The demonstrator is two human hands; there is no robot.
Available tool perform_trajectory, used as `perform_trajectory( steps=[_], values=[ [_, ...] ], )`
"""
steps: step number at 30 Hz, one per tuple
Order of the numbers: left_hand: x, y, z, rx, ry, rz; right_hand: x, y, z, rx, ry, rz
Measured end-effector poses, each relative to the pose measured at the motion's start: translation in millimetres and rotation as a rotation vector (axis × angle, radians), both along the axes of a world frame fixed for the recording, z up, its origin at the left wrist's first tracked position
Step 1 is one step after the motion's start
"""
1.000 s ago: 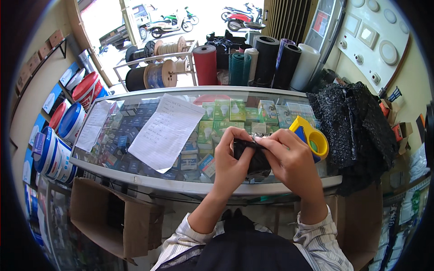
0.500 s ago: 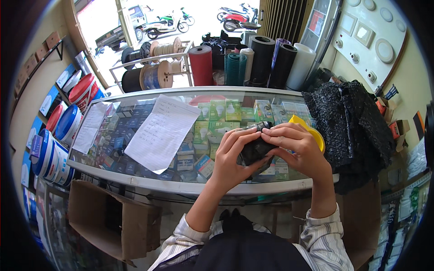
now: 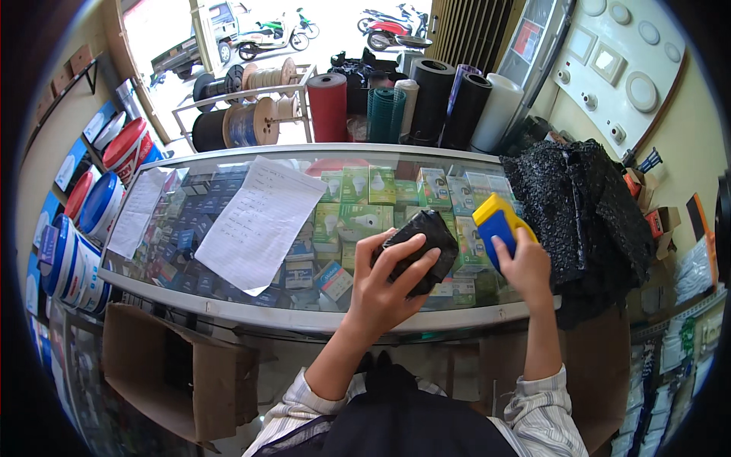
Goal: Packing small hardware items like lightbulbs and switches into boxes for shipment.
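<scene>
My left hand (image 3: 390, 283) grips a small boxy bundle wrapped in shiny black plastic (image 3: 431, 242), fingers spread over its top and near side. The bundle is held above the glass counter (image 3: 381, 306). To its right, my right hand (image 3: 524, 265) is closed around a yellow-and-blue tool that looks like a tape dispenser (image 3: 493, 228), its blue flat side toward the bundle. The two are apart. Part of the tool is hidden behind my fingers. Beyond my right hand lies a heap of crinkled black plastic sheeting (image 3: 582, 221).
Handwritten sheets of paper (image 3: 260, 221) lie on the counter's left half. Under the glass are light-bulb boxes (image 3: 356, 186). Rolls of sheeting (image 3: 432, 99) and cable spools (image 3: 251, 126) stand behind the counter. An open cardboard box (image 3: 217, 388) sits below at the left.
My right hand has let go of the black bundle, moved right and taken up the yellow-and-blue tool from the counter. My left hand now holds the bundle alone, tilted.
</scene>
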State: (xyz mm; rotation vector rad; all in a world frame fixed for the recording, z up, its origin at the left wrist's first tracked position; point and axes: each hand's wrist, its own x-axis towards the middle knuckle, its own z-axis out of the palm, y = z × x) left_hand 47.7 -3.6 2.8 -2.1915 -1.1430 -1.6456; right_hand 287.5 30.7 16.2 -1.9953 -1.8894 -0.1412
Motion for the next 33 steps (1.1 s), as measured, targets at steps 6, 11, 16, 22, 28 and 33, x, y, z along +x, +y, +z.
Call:
perform_trajectory(
  steps=[6, 11, 16, 22, 28, 33],
  values=[
    [13.8, -1.5, -2.0, 0.044, 0.053, 0.006, 14.9, -43.3, 75.0, -0.175, 1.329, 0.359],
    [18.2, -2.3, -9.8, 0.039, 0.000, 0.016, 0.8, -49.8, 91.7, -0.343, 1.316, 0.484],
    [20.1, 0.9, -19.8, 0.083, -0.322, -0.226, -4.0, -39.7, 105.7, -0.633, 1.032, 0.421],
    [21.8, -3.6, -10.3, 0.100, -0.089, -0.124, 1.2, -35.4, 126.3, -0.762, 0.760, 0.448],
    [5.6, -12.7, 16.8, -0.168, -0.095, 0.016, -3.4, -40.3, 74.3, -0.637, 1.040, 0.716],
    [-9.1, -19.5, 34.1, -0.297, 0.117, 0.099, -11.0, -42.9, 64.3, -0.653, 1.110, 0.770]
  ],
)
